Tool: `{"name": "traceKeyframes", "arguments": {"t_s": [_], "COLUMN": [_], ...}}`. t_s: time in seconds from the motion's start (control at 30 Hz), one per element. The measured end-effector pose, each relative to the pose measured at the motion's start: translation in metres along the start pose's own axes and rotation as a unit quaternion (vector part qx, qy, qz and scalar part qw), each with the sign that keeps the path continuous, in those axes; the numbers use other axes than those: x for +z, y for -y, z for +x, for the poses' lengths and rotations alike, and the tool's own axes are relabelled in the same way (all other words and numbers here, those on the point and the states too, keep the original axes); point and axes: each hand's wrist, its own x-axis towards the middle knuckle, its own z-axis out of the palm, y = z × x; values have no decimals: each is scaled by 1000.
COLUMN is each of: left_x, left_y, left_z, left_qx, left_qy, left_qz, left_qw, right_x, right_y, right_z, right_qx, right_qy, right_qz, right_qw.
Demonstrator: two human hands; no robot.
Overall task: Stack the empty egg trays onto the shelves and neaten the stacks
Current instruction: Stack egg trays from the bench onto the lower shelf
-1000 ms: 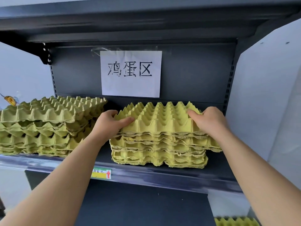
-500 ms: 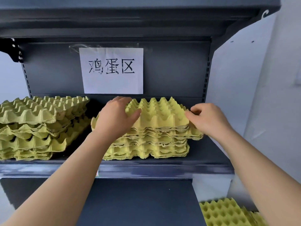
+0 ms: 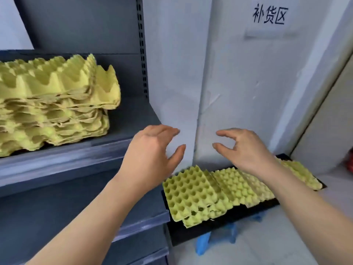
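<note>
A stack of yellow-green egg trays (image 3: 55, 104) stands on the dark grey shelf (image 3: 63, 159) at the left, its top trays jutting out to the right. Down at the lower right, several more egg trays (image 3: 193, 192) lie overlapping on a black platform (image 3: 210, 226). My left hand (image 3: 152, 153) and my right hand (image 3: 246, 148) hover in mid-air between the shelf and those loose trays, fingers relaxed and spread, holding nothing. My right forearm covers part of the loose trays.
A white wall (image 3: 238, 83) with a paper sign (image 3: 269, 16) rises behind my hands. The platform rests on a blue stool (image 3: 215, 238). Lower shelf edges (image 3: 141, 226) jut out at bottom left. A red object (image 3: 348, 163) sits at the far right.
Both hands have let go of the shelf stack and pulled away to the right and down. The view has swung right, bringing the loose trays on the black platform into sight.
</note>
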Motion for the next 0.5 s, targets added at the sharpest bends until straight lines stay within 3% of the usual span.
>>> {"name": "traceKeyframes", "arguments": {"t_s": [0.27,0.5], "left_x": [190,326], "left_y": [-42,-11], "left_z": [-2,-41], "left_qx": [-88,-233], "left_qy": [132,237], "left_qz": [-23,-14], "left_qw": [987,943], "right_x": [47,146], "right_y": [-172,-275], "right_z": [0,17], "right_qx": [65,88], "right_qy": [75,175], "right_qz": [5,3], "right_qw": [995,981]}}
